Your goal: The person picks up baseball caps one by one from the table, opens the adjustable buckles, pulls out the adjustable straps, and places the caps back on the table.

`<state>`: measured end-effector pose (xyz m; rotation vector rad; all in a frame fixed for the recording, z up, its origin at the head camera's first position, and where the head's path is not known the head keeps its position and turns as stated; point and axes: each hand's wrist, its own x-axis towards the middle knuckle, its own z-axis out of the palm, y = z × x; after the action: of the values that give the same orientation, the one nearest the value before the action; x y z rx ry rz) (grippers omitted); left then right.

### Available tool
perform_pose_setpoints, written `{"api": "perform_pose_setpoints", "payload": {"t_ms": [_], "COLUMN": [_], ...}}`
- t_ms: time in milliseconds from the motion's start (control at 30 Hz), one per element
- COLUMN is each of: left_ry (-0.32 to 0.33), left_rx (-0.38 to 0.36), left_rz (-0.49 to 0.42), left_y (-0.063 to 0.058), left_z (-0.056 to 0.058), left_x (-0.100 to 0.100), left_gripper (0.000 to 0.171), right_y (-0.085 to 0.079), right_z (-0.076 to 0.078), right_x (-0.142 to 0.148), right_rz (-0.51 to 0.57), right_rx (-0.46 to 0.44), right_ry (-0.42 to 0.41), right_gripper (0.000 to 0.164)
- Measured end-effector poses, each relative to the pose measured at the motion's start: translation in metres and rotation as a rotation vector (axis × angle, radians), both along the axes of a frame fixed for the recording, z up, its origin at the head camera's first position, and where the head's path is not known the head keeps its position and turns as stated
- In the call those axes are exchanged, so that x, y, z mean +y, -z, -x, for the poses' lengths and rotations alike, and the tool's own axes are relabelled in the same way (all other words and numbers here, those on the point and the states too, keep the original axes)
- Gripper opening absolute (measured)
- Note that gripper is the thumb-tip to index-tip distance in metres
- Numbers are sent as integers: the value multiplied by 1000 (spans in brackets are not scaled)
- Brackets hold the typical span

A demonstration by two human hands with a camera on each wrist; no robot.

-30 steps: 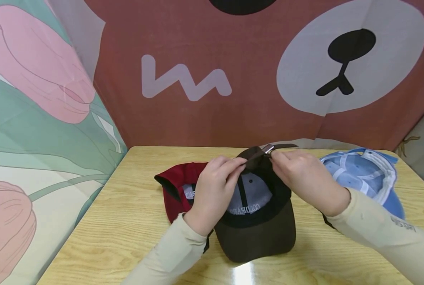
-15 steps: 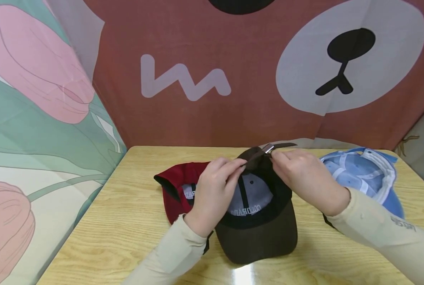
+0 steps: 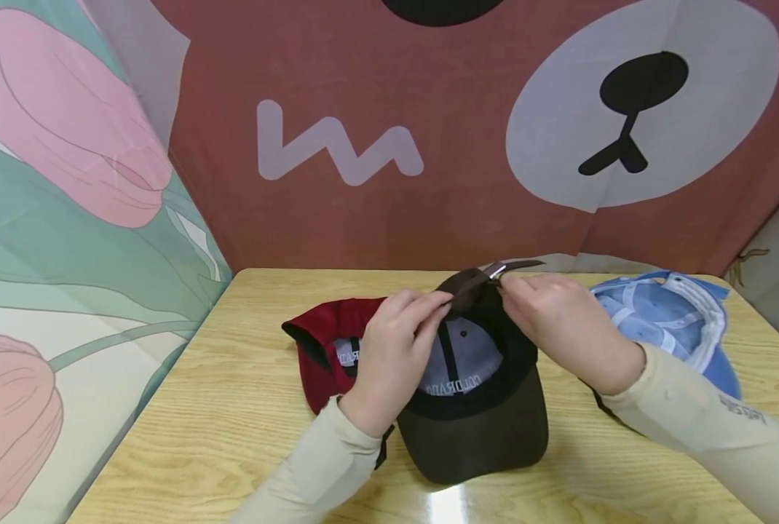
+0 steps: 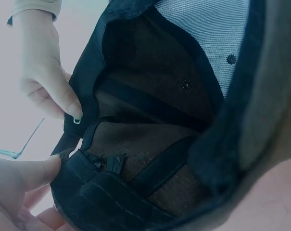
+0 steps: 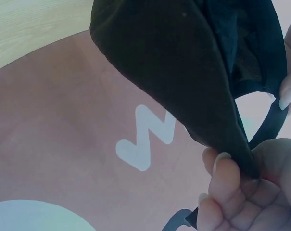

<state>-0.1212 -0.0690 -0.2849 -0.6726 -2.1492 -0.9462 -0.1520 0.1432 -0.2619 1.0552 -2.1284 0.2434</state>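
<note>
Head view, bear cloth (image 3: pixel 337 225): a big reddish-brown sheet with a smooth, round grey snout and a zigzag printed on it, standing up behind the table.
Flower cloth (image 3: pixel 81 291): a sheet with fat pink buds and curvy green leaves, at the left.
Table (image 3: pixel 186 422): flat and yellowish, with thin, wavy wood lines.
Sleeves (image 3: pixel 710 422): cream and a bit wrinkly, one on each arm.
Brown cap (image 3: pixel 477 415): near the middle of the table, between the other two caps, its hollow side showing and its curved brim toward the person. The outside looks dull and soft; inside is grey woven cloth with dark bands and backward white letters.
Blue cap (image 3: pixel 665 320): at the right, round and hollow, with pale strips inside.
Red cap (image 3: pixel 327 335): at the left, folded and bent, partly behind the left hand.
Right hand (image 3: pixel 569 331): finger and thumb pinch the brown cap's back corner, just beside the buckle.
Left hand (image 3: pixel 396 356): finger and thumb pinch the strap where it meets the cap's edge.
Strap (image 3: pixel 469 289): thin, flat and dark brown, its pointy end poking past the buckle.
Buckle (image 3: pixel 494 271): small, shiny, silvery metal around the strap.
</note>
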Motion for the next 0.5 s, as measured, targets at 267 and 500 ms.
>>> {"api": "perform_pose_setpoints", "payload": {"t_ms": [267,500], "left_ry": [-4,-5], "left_rx": [-1,6], "left_rz": [-2,-5], "left_y": [1,2], "left_z": [0,0], "left_x": [0,0], "left_gripper": [20,20], "right_y": [0,1], "right_z": [0,0], "right_x": [0,0], "right_rz": [14,24], "right_rx": [-8,-15], "right_ry": [7,18], "right_gripper": [24,25]}}
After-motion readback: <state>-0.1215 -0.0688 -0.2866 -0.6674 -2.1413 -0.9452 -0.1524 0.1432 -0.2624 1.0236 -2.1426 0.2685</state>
